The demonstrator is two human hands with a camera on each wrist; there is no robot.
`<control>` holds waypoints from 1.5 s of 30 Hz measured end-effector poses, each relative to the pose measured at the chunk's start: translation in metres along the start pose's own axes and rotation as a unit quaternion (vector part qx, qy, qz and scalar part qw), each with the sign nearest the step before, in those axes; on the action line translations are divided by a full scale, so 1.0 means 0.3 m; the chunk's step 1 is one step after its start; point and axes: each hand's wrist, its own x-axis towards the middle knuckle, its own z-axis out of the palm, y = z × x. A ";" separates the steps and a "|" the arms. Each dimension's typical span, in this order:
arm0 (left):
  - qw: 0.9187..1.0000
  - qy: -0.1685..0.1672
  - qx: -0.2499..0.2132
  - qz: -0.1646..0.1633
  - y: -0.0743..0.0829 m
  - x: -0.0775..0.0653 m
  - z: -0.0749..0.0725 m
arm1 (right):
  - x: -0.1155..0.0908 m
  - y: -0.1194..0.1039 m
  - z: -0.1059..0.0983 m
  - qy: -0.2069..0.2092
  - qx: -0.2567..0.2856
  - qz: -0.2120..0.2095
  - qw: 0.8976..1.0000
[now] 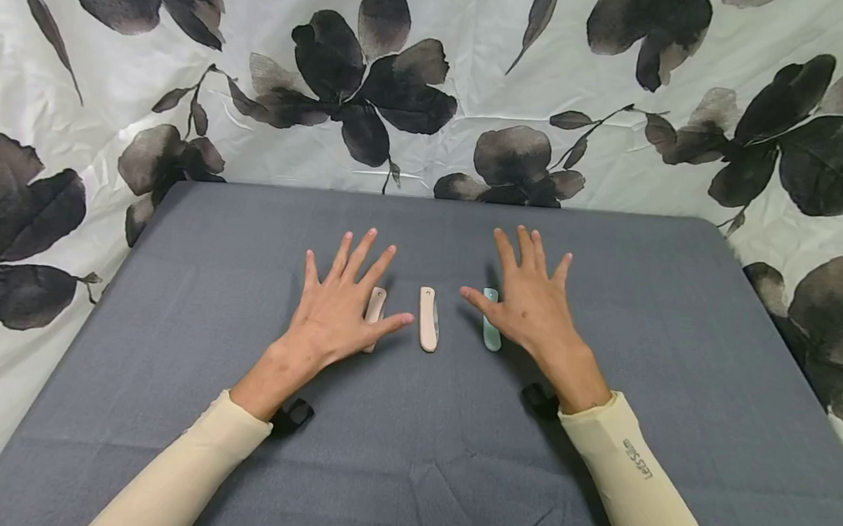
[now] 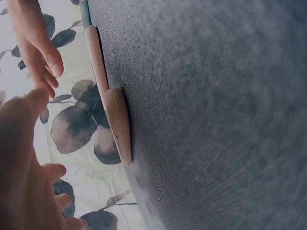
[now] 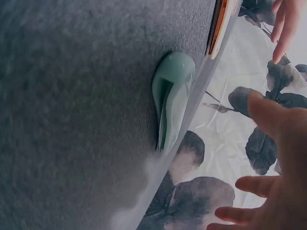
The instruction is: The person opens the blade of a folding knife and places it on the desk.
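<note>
One knife (image 1: 376,303) partly behind left hand (image 1: 336,307)

"Let's Slim" in small dark lettering (image 1: 637,459) on the right sleeve (image 1: 658,518), running lengthwise, near the cuff (image 1: 592,417)

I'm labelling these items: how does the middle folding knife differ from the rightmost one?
The middle knife is pale pink; the rightmost knife is green. In the head view, the middle knife shows whole, while the right hand partly hides the rightmost knife. Both lie on the grey cloth.
</note>
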 end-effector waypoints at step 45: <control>0.989 -0.011 -0.106 -0.100 -0.004 -0.058 0.000 | 0.073 -0.224 0.061 -0.056 0.158 -0.102 0.981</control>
